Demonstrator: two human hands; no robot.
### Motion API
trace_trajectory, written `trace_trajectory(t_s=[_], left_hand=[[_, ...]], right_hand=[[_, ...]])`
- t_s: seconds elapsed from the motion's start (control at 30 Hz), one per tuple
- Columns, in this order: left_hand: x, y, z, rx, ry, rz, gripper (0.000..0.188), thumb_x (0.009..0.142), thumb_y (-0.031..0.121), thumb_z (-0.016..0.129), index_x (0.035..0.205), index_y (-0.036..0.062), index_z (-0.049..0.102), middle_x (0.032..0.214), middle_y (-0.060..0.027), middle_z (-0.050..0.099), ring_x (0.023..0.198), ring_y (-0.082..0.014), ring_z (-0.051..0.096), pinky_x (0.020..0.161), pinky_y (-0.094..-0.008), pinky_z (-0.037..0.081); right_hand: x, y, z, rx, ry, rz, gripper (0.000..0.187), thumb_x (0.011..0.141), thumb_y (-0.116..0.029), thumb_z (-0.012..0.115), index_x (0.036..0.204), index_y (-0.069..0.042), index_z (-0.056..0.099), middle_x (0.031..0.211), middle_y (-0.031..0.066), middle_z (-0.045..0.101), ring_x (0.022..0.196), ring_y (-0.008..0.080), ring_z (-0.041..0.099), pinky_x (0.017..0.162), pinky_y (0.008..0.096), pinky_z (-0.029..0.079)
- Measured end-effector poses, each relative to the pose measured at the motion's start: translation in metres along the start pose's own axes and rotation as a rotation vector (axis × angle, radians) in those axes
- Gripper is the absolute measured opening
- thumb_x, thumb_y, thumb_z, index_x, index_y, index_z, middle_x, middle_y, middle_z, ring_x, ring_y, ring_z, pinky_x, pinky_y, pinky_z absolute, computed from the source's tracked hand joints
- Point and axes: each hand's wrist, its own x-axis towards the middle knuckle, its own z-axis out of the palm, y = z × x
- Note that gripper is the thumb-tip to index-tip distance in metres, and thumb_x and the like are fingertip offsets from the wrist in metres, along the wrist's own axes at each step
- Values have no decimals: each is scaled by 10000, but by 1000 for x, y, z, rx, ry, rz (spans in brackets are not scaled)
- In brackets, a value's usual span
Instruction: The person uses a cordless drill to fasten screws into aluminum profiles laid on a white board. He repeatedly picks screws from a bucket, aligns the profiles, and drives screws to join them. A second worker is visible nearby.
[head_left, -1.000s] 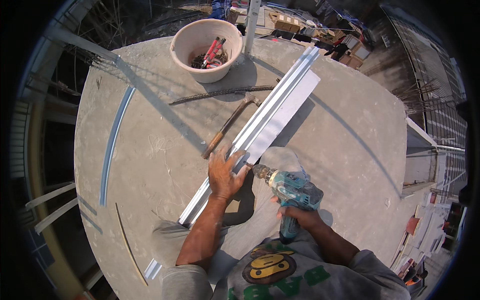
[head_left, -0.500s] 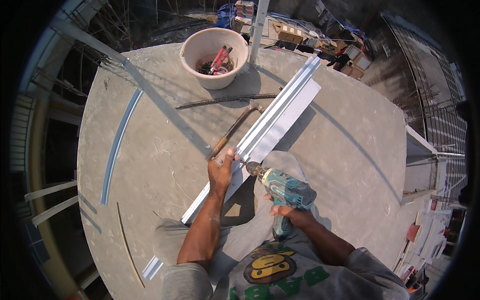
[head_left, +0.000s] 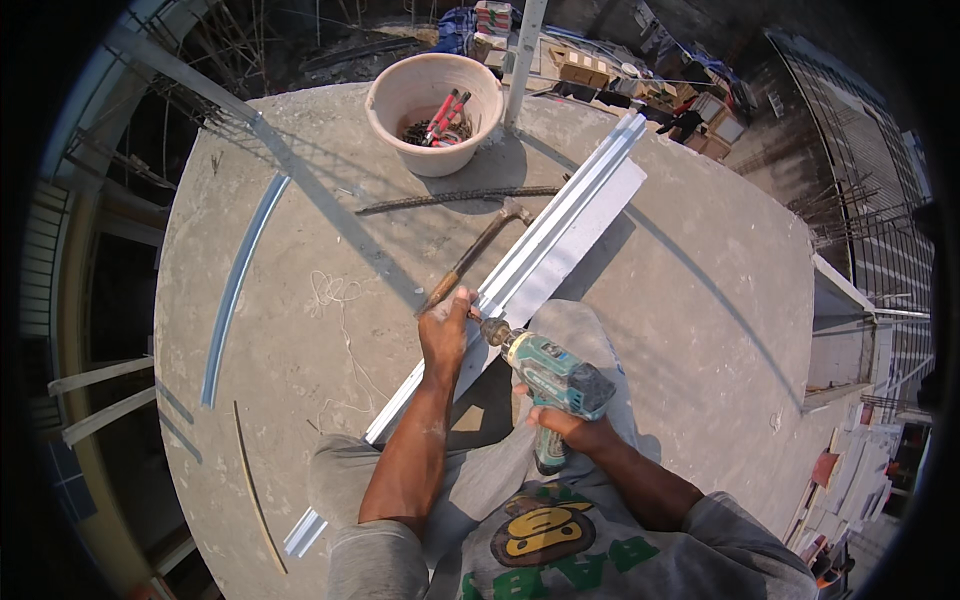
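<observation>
Left hand (head_left: 445, 330) is pinning the long metal channel (head_left: 520, 275) on the concrete slab (head_left: 300, 330); right hand (head_left: 570, 428) is gripping the teal drill (head_left: 548, 375). Keep bit square w/ channel, press steady, fingers clear.

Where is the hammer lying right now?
In the head view, the hammer lies on the concrete slab just left of the long metal rail, below the bucket. Its handle end reaches the left hand.
</observation>
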Motion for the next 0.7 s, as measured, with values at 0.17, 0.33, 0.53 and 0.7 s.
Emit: trace_trajectory(t_s=[0.17, 0.33, 0.53, 0.7], left_hand=[[3, -2, 1, 4, 20, 21, 504, 967, 416, 640, 895, -77, 715, 995, -160, 727, 908, -192, 637, 875, -319, 470], [6, -5, 2, 34, 40, 7, 500, 961, 414, 650, 901, -78, 717, 970, -149, 725, 887, -185, 633, 859, -319, 474], [14, -11, 1, 59, 45, -21, 469, 955, 386, 667, 879, -75, 707, 895, -118, 707, 795, -153, 619, 770, -291, 479], [19, -14, -4, -17, 1, -91, 472, 953, 381, 673, 940, -89, 709, 796, -64, 663, 689, -133, 587, 656, -279, 465]], right_hand=[[2, -2, 0, -63, 9, 19, 454, 813, -30, 679, 1264, -51, 630, 1147, 31, 676, 1046, 137, 596, 903, 311, 480], [3, -4, 0, -49, 16, 46, 434, 828, -59, 686, 1260, -53, 635, 1142, 26, 672, 1031, 143, 603, 897, 315, 487], [8, -7, 5, -208, 8, -101, 583, 832, -104, 718, 1382, -84, 527, 1208, 66, 665, 1047, 190, 641, 901, 330, 504], [17, -28, 5, -421, -54, -126, 879, 755, -164, 797, 1510, -102, 351, 1270, 170, 629, 1083, 325, 667, 905, 355, 533]])
